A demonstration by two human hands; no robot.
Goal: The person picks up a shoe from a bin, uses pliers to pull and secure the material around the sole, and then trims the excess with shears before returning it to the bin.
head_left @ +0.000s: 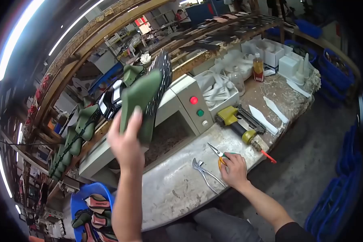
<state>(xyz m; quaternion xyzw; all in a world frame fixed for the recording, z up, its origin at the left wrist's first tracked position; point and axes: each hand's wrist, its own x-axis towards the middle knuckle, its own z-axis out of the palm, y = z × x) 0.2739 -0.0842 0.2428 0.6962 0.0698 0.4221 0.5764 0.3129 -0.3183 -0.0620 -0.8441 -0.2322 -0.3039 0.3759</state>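
Left grip (pixel 127 139): clamped on a green shoe last (pixel 143 94), which is raised above the counter (pixel 169 191) and blurred, thumb against its near face. Right grip (pixel 234 169): resting on the counter over the green and orange handles of the scissors (pixel 216 150); whether it is clamped on them, I cannot tell. Pliers (pixel 203 169) lie just beside the right grip, on the side toward the left grip. Beyond the right grip lies a yellow-green and black air tool (pixel 238 126). Between the left grip and the bottle (pixel 258 67) stands a control box (pixel 191 103) with red, green and white buttons. The bottle bears a red label, its lettering too small to read. Below the left grip, a blue basket (pixel 76 198) holds shoe pieces.
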